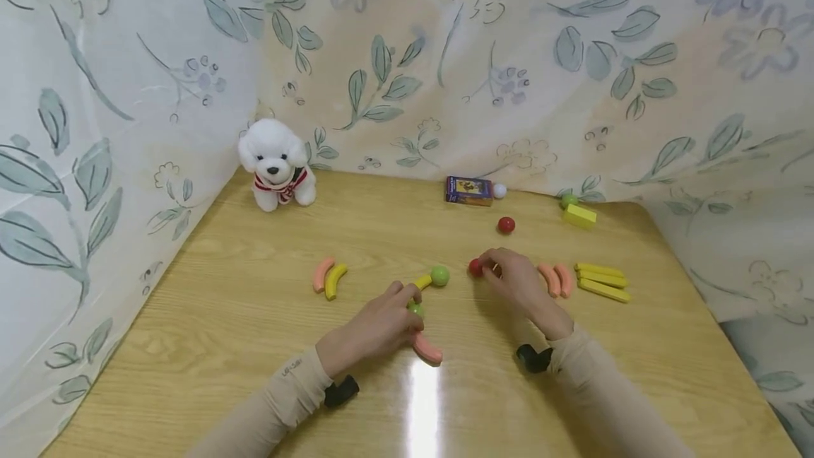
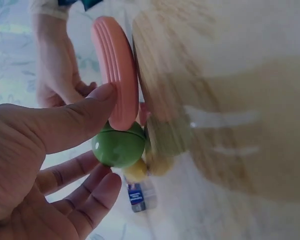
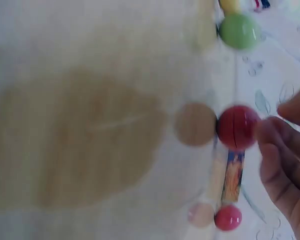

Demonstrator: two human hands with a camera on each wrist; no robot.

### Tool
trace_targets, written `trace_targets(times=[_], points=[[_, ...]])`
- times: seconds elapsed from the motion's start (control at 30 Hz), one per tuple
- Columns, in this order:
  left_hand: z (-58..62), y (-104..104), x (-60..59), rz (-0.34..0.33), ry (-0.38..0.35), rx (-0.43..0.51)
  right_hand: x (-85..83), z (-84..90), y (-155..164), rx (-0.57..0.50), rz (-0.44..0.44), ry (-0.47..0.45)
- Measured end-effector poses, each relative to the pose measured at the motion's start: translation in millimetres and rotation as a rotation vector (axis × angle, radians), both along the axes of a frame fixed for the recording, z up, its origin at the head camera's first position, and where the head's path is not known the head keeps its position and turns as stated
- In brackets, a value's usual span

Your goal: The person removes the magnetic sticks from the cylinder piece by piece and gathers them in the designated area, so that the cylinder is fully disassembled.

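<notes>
My left hand (image 1: 378, 320) spreads around a green ball (image 2: 119, 147). In the left wrist view its thumb rests against a pink curved piece (image 2: 115, 70), while the other fingertips meet the ball from the far side. One end of the pink piece meets that ball. Just beyond, a yellow curved piece (image 1: 422, 282) leads to a second green ball (image 1: 440, 275). With its fingertips, my right hand (image 1: 518, 281) touches a red ball (image 3: 237, 127) on the table; the thumb appears apart from it, partly cut off by the frame.
A pink and a yellow curved piece (image 1: 335, 281) lie left; pink pieces (image 1: 556, 280) and yellow sticks (image 1: 600, 281) lie right. Behind are a second red ball (image 1: 506, 225), a card box (image 1: 469, 191), a white ball (image 1: 499, 191), a yellow block (image 1: 580, 216) and a plush dog (image 1: 275, 165).
</notes>
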State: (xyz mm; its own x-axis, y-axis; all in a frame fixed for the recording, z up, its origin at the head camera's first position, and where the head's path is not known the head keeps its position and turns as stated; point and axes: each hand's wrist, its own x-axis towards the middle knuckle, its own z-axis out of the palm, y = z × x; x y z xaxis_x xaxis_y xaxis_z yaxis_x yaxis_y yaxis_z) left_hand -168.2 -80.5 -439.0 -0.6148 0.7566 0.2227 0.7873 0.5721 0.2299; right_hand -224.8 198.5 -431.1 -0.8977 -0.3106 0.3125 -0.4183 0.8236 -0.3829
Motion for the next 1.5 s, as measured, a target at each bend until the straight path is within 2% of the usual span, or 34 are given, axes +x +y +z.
trace_targets(times=[0.1, 0.33, 0.43, 0.57, 0.67, 0.77, 0.87, 1.07, 1.33, 1.4, 1.5], points=[[2.6, 0, -1.6, -0.007, -0.003, 0.002, 4.8, -1.5, -5, -0.002, 0.081, -0.037], [4.8, 1, -1.8, -0.01, -0.031, 0.009, 7.3, -3.7, -10, 0.042, 0.062, -0.011], [5.7, 2, -1.4, 0.014, -0.023, 0.019, 9.5, -1.9, -18, 0.082, 0.154, 0.01], [3.1, 4, -0.7, 0.082, -0.029, 0.023, 12.4, -4.3, -29, 0.167, 0.317, 0.066], [1.3, 4, -0.1, 0.144, -0.07, 0.025, 15.6, -7.4, -33, 0.21, 0.362, 0.109], [1.6, 4, 0.1, 0.201, -0.11, 0.024, 21.3, -8.5, -32, 0.229, 0.361, 0.146], [3.2, 2, -0.7, 0.227, -0.132, 0.03, 27.8, -8.8, -30, 0.256, 0.365, 0.185], [5.0, 1, -4.1, 0.209, -0.158, 0.076, 36.8, -10.8, -28, 0.317, 0.363, 0.243], [5.2, 0, -5.8, 0.198, -0.184, 0.087, 38.6, -14.0, -27, 0.323, 0.359, 0.279], [5.2, -1, -5.9, 0.195, -0.188, 0.085, 37.6, -13.4, -25, 0.32, 0.361, 0.266], [4.4, -1, -6.1, 0.193, -0.197, 0.083, 31.5, -8.0, -17, 0.264, 0.31, 0.159]])
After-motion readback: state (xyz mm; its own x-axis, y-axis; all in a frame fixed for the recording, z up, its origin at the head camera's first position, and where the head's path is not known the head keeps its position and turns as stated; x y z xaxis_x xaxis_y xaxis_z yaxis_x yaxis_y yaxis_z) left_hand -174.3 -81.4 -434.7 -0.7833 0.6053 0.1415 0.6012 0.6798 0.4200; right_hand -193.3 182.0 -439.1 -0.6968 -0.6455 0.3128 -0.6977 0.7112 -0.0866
